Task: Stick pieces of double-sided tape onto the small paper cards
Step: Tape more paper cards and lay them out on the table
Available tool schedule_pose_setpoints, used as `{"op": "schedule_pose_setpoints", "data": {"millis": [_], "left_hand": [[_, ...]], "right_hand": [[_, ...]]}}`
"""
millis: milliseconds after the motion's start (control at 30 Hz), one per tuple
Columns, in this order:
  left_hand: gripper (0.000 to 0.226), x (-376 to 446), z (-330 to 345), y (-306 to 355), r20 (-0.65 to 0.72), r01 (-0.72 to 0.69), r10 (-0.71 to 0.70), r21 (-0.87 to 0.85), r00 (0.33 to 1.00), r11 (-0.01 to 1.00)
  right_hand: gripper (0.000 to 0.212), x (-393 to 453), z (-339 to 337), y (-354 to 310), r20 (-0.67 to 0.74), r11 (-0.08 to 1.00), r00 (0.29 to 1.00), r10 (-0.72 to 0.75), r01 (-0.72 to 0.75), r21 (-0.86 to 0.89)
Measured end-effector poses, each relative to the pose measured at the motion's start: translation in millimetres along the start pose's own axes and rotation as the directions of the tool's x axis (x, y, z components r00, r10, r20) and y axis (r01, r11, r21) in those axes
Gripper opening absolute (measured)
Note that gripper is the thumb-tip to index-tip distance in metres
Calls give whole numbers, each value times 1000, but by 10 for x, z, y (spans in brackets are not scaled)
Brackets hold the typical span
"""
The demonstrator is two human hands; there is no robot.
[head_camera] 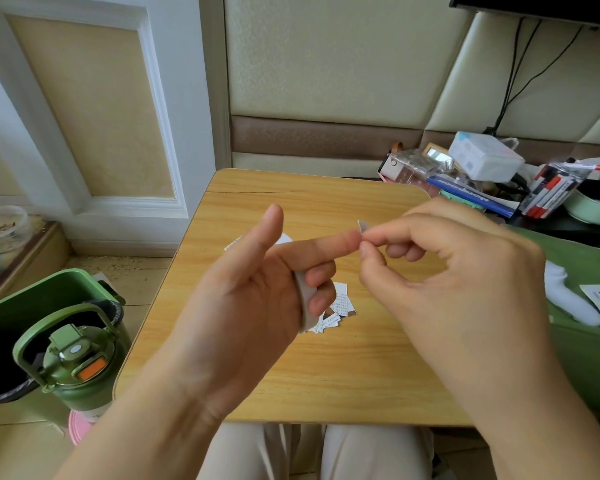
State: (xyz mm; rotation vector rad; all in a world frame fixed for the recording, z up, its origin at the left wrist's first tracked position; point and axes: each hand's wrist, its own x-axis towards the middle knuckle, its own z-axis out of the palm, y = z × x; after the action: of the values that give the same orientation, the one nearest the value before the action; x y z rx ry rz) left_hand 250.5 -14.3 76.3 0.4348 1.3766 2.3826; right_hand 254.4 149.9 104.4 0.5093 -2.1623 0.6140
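My left hand [257, 292] is raised above the wooden table [291, 368]. Its lower fingers curl round a white roll of double-sided tape [305, 303], while the thumb and forefinger stick out. My right hand [440, 268] pinches a small piece of tape [362, 226] between thumb and forefinger, right at the tip of the left forefinger. Several small printed paper cards [338, 311] lie in a loose heap on the table under my hands. A white sheet [284, 239] shows behind the left hand.
A green bin [25, 306] with a dark liner and a green flask [80, 365] stand on the floor to the left. At the right are a green cushion [582, 355], a white cloth [565, 299], a pack of pens [551, 192], books and a plastic box [482, 155].
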Motion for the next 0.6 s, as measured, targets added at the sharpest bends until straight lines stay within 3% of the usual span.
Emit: {"op": "schedule_pose_setpoints", "data": {"millis": [300,600], "left_hand": [[67,17,-52,-3,60,9,-4,-76,998,997],[68,2,-67,5,74,4,3,-90,997,996]], "right_hand": [[7,22,-14,45,104,947,986,134,-158,281],[9,22,-29,67,160,913,979,130,-181,366]]}}
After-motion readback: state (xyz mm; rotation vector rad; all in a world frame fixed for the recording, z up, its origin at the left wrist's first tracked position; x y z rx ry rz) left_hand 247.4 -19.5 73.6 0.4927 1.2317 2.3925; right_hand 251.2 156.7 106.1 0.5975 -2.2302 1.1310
